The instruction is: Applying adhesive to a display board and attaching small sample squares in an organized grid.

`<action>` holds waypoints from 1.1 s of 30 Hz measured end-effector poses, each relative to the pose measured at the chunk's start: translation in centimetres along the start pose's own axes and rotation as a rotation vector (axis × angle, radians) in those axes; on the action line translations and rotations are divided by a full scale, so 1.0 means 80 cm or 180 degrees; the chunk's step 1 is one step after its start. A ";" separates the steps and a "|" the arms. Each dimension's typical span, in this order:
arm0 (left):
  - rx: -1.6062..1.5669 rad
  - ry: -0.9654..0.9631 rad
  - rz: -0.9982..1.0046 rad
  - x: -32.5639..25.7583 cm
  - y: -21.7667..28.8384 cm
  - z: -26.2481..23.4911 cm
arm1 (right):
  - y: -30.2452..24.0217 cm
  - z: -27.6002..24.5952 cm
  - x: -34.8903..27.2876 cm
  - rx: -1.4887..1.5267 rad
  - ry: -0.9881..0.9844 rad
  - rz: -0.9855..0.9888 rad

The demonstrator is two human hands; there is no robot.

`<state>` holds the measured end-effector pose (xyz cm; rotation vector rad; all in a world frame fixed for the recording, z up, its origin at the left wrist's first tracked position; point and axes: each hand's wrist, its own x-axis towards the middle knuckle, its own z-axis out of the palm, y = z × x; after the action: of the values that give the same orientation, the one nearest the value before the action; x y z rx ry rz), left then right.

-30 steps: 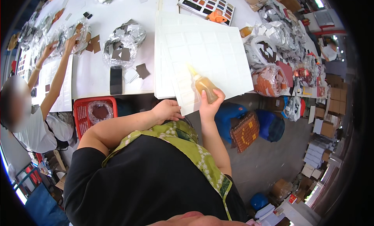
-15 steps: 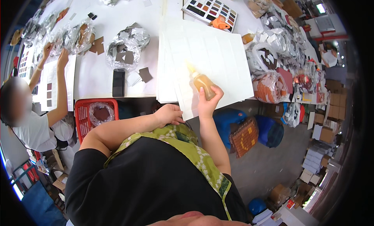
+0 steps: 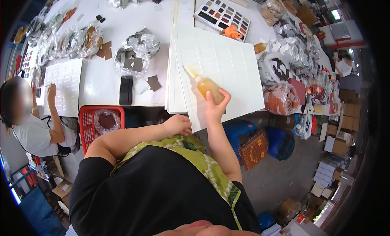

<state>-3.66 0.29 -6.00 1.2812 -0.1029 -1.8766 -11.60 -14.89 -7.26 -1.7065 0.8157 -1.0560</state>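
The right hand grips an amber glue bottle around its lower body, nozzle tilted up and to the left over the top white card of a stack. That card is embossed with a grid of small squares, and its near corner hangs past the tabletop edge. The left hand rests loosely curled near the body, below the card's near edge; whether it pinches the card I cannot tell.

To do this step well, I judge the bottle should be squeezed lightly so that each dab stays inside one square, with the nozzle kept close to the card and moved along a row in order. The left hand would do better pressing flat on the overhanging corner, since the card could flex or slide there. Working away from the body keeps the wrist off wet glue.

Around the card lie foil bags of brown swatches, a dark phone just beside the stack, and a sample board of coloured squares beyond it. A red basket sits below the tabletop edge. On the left another person works at a separate gridded card.
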 end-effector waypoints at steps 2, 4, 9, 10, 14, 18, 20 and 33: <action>0.0018 -0.0007 0.0016 0.002 -0.002 -0.003 | -0.028 0.009 0.019 0.1093 0.0427 0.1319; 0.0049 -0.0025 0.0018 0.002 -0.001 -0.003 | -0.020 0.011 0.037 0.0687 0.0457 0.1020; 0.0100 -0.0061 0.0041 0.004 0.000 -0.004 | 0.023 0.010 0.034 -0.0639 0.0161 0.0071; 0.0095 -0.0048 0.0043 0.005 -0.002 -0.004 | 0.016 0.014 0.029 -0.0369 0.0018 0.0039; 0.0029 -0.0052 0.0089 0.005 -0.003 -0.006 | -0.011 0.031 0.040 0.0566 0.0214 0.0819; 0.0139 -0.0086 0.0065 0.004 0.000 -0.004 | 0.017 0.032 0.061 -0.0069 0.0489 0.0459; 0.0174 -0.0078 0.0065 0.003 0.001 -0.003 | 0.026 0.036 0.059 -0.0576 0.0301 -0.0025; 0.0280 -0.0061 0.0095 -0.007 0.001 -0.010 | 0.055 -0.023 0.107 -0.0380 0.0724 0.0591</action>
<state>-2.87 0.94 -5.92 1.3139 -0.2156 -1.8769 -10.03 -24.44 -8.57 -1.5904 1.1800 -1.1035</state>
